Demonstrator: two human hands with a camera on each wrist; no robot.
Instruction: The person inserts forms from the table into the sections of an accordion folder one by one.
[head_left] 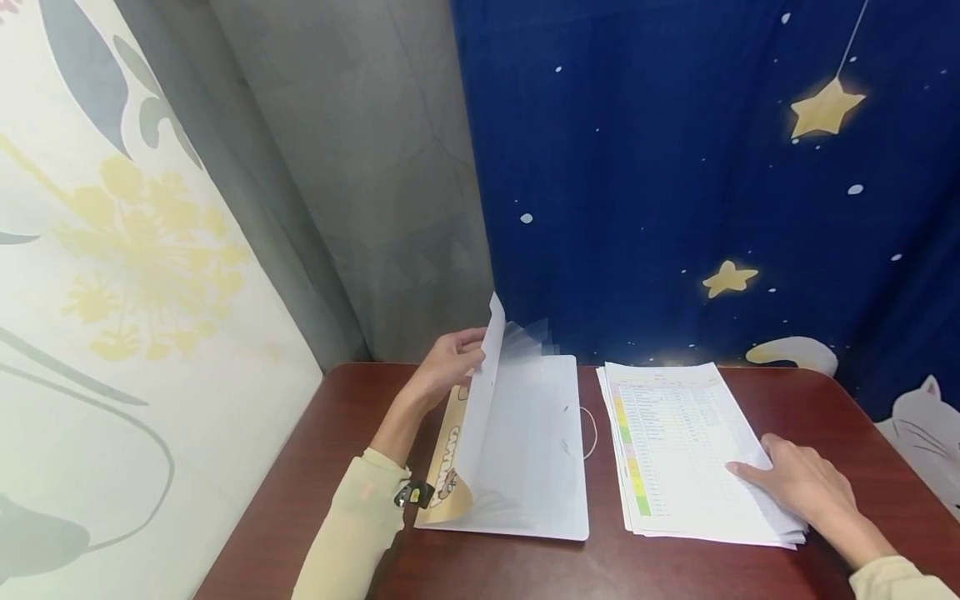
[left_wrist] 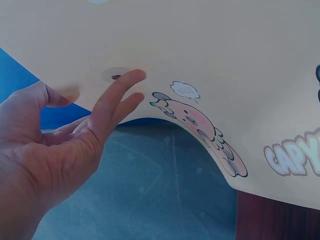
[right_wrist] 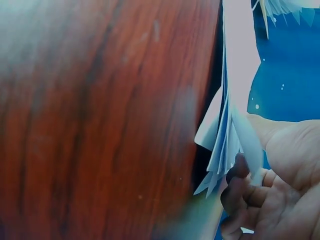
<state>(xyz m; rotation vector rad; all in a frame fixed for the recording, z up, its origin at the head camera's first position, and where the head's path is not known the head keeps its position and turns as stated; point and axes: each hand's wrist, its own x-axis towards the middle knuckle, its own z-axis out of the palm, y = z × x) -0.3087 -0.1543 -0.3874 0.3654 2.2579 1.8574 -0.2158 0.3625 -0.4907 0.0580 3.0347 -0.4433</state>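
Note:
My left hand (head_left: 448,365) is at the raised front cover (head_left: 480,408) of a folder on the table. In the left wrist view, the fingers (left_wrist: 117,97) lie fairly straight against the cover's tan outer face (left_wrist: 225,75), printed with cartoon capybaras. Under the cover lie clear sleeves (head_left: 522,342) and a white page (head_left: 532,450). To the right is a stack of paper (head_left: 690,458), its top sheet printed with a coloured table. My right hand (head_left: 810,483) grips the stack's right edge, thumb on top; in the right wrist view, curled fingers (right_wrist: 237,195) meet the fanned sheet edges.
A thin elastic loop (head_left: 594,433) sticks out from the folder's right side toward the paper. The dark red table (head_left: 337,467) ends at a grey curtain (head_left: 375,167) and a blue star-print curtain (head_left: 637,167). A pale patterned cloth (head_left: 150,333) hangs at the left.

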